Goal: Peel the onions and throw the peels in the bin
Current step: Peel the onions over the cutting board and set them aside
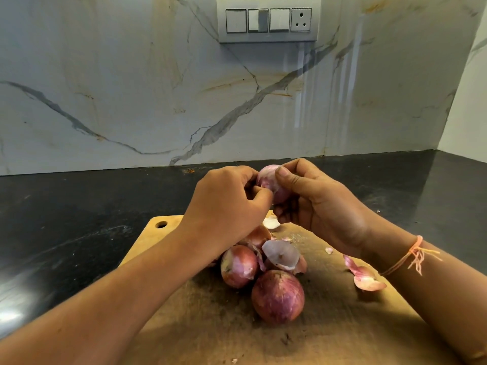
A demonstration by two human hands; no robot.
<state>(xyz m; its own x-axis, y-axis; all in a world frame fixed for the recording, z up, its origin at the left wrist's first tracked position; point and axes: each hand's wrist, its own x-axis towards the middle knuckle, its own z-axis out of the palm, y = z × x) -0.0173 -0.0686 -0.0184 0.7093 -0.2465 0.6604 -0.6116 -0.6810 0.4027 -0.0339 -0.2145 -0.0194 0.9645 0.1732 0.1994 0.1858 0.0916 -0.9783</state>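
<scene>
Above the wooden cutting board (pixel 329 325) both my hands hold one pale pink onion (pixel 268 180). My right hand (pixel 316 204) grips it, thumb on its top. My left hand (pixel 229 204) pinches at its left side with curled fingers. On the board lie a large red onion (pixel 278 295), a second onion (pixel 238 266) with a torn skin, and a third onion (pixel 257 237) partly hidden by my left wrist. Loose peels lie among them (pixel 282 255), at the right (pixel 365 277) and under my hands (pixel 271 223). No bin is in view.
The board rests on a black stone counter (pixel 79 219) against a marble backsplash (pixel 158 101). A switch panel with a socket (pixel 268 20) is on the wall above. The counter meets a side wall at the right (pixel 469 114).
</scene>
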